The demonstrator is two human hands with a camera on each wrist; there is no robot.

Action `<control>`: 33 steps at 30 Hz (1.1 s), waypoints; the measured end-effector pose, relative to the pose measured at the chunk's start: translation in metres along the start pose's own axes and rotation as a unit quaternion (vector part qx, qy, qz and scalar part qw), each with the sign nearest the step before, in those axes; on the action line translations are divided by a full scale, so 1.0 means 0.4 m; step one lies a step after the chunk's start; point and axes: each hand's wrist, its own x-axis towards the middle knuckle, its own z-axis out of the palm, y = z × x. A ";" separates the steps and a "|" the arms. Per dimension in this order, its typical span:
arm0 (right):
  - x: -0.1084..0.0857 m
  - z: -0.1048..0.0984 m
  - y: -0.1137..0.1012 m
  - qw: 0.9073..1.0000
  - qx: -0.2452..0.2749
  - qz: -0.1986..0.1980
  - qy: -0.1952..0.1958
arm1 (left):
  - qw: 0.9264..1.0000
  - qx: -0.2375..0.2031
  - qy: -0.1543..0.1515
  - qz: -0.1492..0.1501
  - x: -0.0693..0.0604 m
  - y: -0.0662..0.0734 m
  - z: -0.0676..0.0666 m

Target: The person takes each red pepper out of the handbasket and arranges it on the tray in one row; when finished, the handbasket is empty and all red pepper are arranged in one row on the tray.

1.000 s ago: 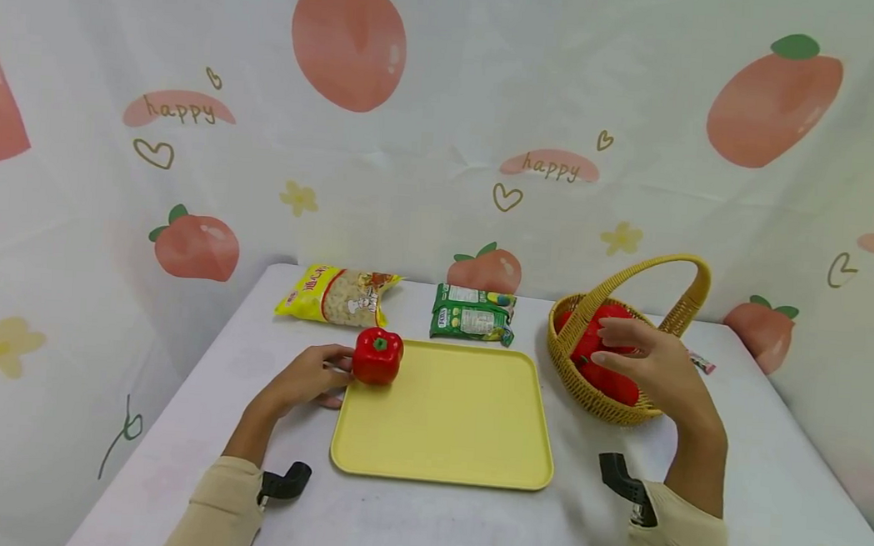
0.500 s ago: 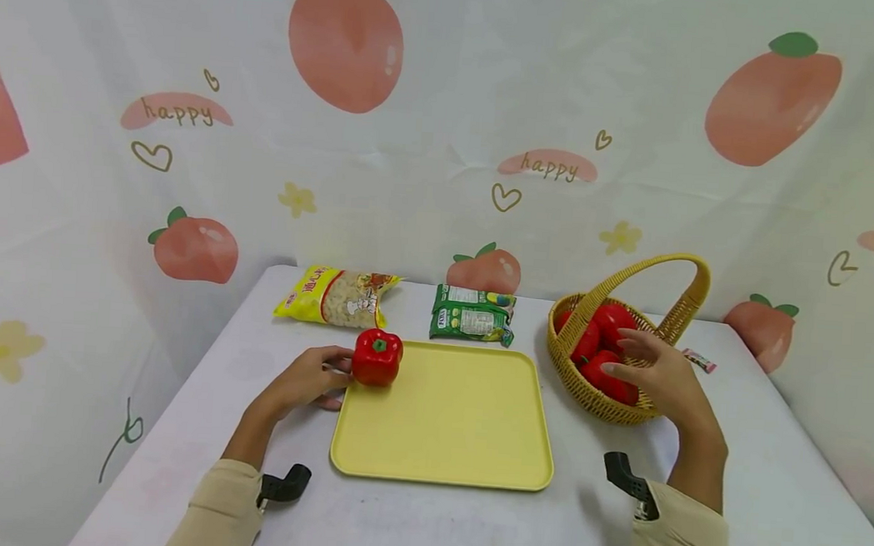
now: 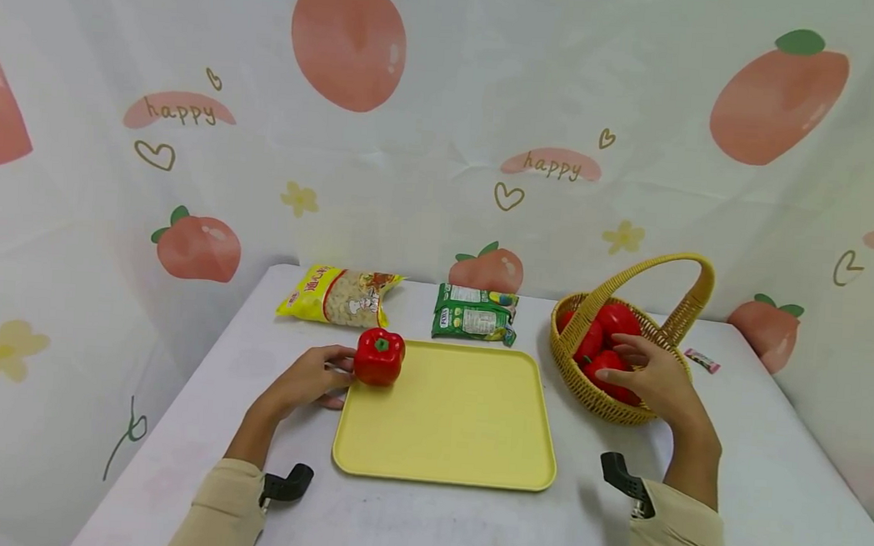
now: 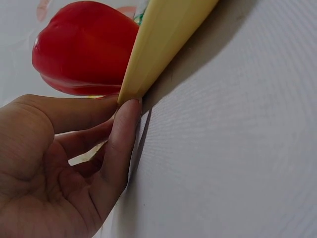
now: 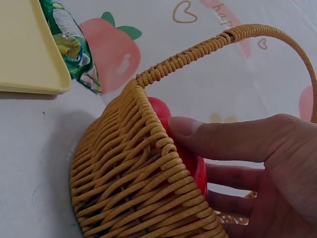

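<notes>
A red bell pepper (image 3: 379,357) sits on the left rim area of a yellow tray (image 3: 458,425). My left hand (image 3: 314,376) pinches the tray's left edge beside that pepper; the left wrist view shows thumb and fingertip meeting at the rim. At the right, a wicker basket (image 3: 594,400) contains several red peppers (image 3: 618,319). My right hand (image 3: 659,378) reaches into it, thumb and fingers around the front red pepper (image 3: 611,371). From the right wrist view, the thumb presses the red surface while the other fingers are partly hidden behind it.
A yellow snack bag (image 3: 341,296) and green packets (image 3: 474,314) lie behind the tray. A small pink-wrapped item (image 3: 702,361) is right of the basket. The tall basket handle (image 3: 643,269) arches over the peppers. A printed cloth hangs behind.
My right hand has come down and slightly left, from above the basket's peppers to around the front one. My left hand stays at the tray's edge.
</notes>
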 end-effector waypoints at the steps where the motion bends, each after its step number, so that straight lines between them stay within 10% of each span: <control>1: 0.001 0.000 0.000 1.000 -0.001 -0.001 0.000 | 1.000 0.001 0.000 0.000 0.000 0.000 0.000; 33: 0.008 0.003 -0.005 0.998 -0.063 0.021 -0.022 | 1.000 -0.003 0.000 0.008 0.000 -0.007 -0.001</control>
